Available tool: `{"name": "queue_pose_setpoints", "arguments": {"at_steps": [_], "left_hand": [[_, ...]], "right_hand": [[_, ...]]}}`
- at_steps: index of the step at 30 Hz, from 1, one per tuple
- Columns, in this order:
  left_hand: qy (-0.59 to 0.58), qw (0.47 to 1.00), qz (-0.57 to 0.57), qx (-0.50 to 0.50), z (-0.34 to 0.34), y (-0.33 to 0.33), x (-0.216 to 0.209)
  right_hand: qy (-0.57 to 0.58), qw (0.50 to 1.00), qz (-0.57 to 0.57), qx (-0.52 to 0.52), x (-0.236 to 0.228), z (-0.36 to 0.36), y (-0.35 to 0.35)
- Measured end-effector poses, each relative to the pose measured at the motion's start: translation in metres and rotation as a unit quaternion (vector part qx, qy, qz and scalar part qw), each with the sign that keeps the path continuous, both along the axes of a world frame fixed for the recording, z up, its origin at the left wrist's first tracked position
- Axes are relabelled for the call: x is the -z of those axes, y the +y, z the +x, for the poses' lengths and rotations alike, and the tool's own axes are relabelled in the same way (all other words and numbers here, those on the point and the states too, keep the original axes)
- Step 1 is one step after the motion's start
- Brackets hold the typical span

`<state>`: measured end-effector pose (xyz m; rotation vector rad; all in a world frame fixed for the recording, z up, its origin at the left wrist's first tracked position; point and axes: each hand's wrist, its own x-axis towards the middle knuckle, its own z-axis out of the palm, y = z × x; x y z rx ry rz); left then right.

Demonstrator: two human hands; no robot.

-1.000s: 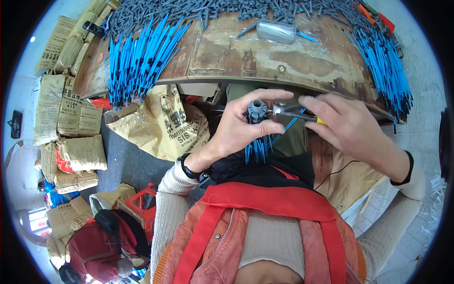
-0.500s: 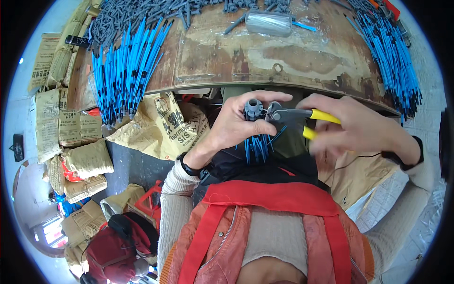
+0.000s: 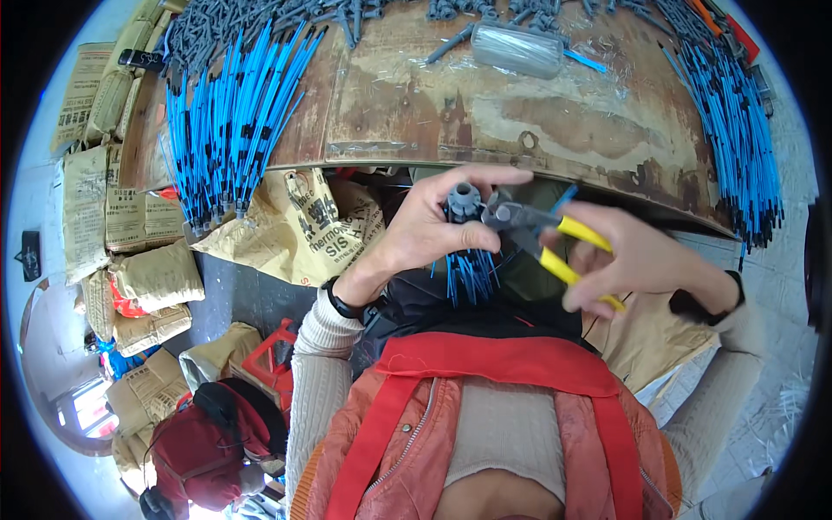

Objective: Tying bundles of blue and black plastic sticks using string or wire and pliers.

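Observation:
My left hand (image 3: 416, 227) is closed around a grey ribbed plastic fitting (image 3: 465, 199), its round hollow end facing up. Thin blue rods (image 3: 471, 282) stick out below that hand; how they join the fitting is hidden. Yellow-handled cutting pliers (image 3: 517, 217) are in my right hand (image 3: 637, 258), handles spread apart, fingers round them. The pliers' head is right beside the fitting, close to my left fingertips. A short blue piece (image 3: 568, 196) shows just beyond the pliers; whether it touches them I cannot tell.
The worn wooden table (image 3: 390, 104) has its near edge just beyond my hands. Blue rods with black bands lie in a left bundle (image 3: 238, 121) and a right bundle (image 3: 737, 147). Grey plastic parts (image 3: 251, 39) are heaped at the back, near a clear plastic box (image 3: 517, 49). Paper sacks (image 3: 156, 286) stand left.
The pliers' handles have spread wider, and my right hand has come lower and turned. My left hand still holds the fitting. The table view has shifted slightly, and the short blue piece now shows.

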<state>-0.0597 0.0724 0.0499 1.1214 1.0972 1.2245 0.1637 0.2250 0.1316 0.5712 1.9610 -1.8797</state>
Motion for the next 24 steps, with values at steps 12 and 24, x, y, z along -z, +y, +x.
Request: {"name": "queue_pose_setpoints", "arguments": {"at_steps": [12,24], "left_hand": [[0.057,0.996,0.069,-0.028,0.02,-0.009,-0.007],[0.031,0.997,0.066,0.03,0.016,-0.02,-0.01]], "right_hand": [[0.003,0.974,0.224,-0.03,-0.015,0.008,-0.018],[-0.067,0.992,-0.048,0.1,-0.01,0.027,-0.056]]}}
